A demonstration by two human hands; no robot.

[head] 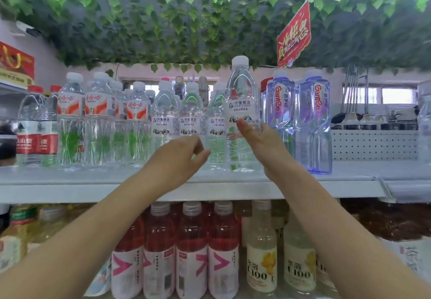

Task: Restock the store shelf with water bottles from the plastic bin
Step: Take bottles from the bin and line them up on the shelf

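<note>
A clear water bottle [242, 103] with a white cap and a white label stands at the front of the top shelf [93, 177]. My right hand [261, 142] is wrapped around its lower half from the right. Three matching bottles [190, 112] stand in a row just left of it. My left hand [179, 159] hovers in front of those bottles, fingers loosely curled and holding nothing. The plastic bin is out of view.
Orange-labelled bottles [98, 112] and red-labelled ones [30, 131] fill the shelf's left part. Two tall purple bottles [312, 121] stand right of the held bottle. Red drinks [191, 247] and yellow-labelled drinks [261, 252] line the shelf below. Green leaves and a red sign [293, 35] hang overhead.
</note>
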